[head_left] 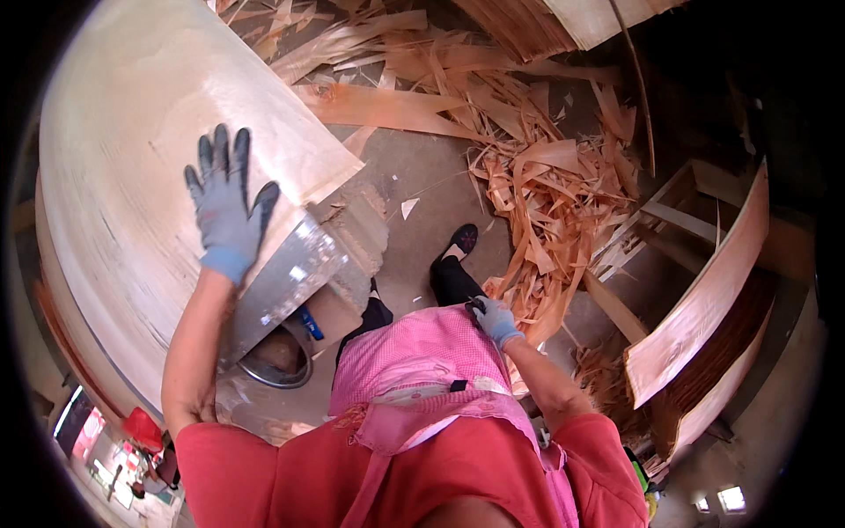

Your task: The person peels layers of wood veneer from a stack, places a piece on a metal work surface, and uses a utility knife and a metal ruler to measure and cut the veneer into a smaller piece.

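Observation:
My left hand [227,204], in a grey glove with dark fingertips, lies flat with fingers spread on a large pale wood veneer sheet [132,150]. The sheet covers the left side, and its near right corner ends just beyond this hand. Beside my left wrist is a grey metal plate [286,277] with pale flecks on it. My right hand [495,320], in a similar glove, rests by the right edge of my pink checked apron [422,352]. Its fingers are curled together, and I cannot make out what they hold, if anything.
A round metal basin [286,380] and a small blue object [311,322] sit below the plate. Torn veneer strips [546,194] are heaped on the floor at centre right. Curved veneer sheets [704,299] stand by a wooden frame [678,216] on the right.

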A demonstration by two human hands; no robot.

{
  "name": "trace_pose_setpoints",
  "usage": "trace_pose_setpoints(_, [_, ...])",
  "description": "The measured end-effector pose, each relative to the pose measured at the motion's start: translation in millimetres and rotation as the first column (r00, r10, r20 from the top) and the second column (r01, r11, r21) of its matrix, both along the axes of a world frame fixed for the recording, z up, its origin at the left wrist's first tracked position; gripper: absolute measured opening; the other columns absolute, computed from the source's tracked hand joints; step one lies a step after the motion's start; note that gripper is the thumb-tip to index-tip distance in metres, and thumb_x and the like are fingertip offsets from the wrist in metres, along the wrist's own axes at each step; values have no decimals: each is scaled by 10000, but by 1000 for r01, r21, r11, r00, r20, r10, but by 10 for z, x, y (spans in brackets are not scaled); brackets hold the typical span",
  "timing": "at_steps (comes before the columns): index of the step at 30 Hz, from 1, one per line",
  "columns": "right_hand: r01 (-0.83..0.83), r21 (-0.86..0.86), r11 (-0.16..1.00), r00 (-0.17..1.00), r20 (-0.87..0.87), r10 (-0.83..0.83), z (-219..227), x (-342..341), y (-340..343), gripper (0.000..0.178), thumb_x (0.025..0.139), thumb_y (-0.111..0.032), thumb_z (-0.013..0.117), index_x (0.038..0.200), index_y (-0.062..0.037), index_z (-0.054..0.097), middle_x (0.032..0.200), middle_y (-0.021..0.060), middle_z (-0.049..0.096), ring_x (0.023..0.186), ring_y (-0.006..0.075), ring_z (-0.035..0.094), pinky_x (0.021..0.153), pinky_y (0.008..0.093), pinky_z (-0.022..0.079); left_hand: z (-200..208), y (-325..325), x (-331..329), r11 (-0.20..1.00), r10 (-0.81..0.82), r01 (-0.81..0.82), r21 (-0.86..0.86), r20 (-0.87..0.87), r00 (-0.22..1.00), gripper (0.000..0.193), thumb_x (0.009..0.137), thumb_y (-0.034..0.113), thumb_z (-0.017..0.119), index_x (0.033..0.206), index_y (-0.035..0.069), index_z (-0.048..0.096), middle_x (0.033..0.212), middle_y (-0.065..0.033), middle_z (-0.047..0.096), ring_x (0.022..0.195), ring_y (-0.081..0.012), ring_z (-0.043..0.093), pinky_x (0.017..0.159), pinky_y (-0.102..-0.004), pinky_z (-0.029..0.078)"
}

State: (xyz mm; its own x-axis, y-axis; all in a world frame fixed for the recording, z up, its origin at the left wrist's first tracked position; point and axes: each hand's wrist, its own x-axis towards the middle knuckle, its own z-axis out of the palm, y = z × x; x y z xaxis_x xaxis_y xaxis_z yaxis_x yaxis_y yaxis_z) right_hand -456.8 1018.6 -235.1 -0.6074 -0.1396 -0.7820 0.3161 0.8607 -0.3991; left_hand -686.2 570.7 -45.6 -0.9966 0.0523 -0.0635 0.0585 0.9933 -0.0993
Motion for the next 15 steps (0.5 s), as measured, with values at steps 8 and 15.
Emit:
trace_pose_setpoints(8, [321,-244,915,947,71,-313,-1320,-1196,562,197,940,-195,601,1059,-51,663,731,77,661,574,138,618,522,305,484,111,63,-81,995,-3,-5,101,79,997,823,888,554,509,1539,102,288,1621,-160,178,1492,-404,127,1174,-588,65])
trace_pose_setpoints(15, [792,-239,562,577,591,-564,-2249,-2479,-254,325,947,-246,590,1250,-131,592,952,23,667,725,167,641,582,298,499,63,65,-83,990,73,-93,110,170,983,861,905,610,431,1495,-8,327,1591,-246,198,1488,-406,143,1185,-544,84])
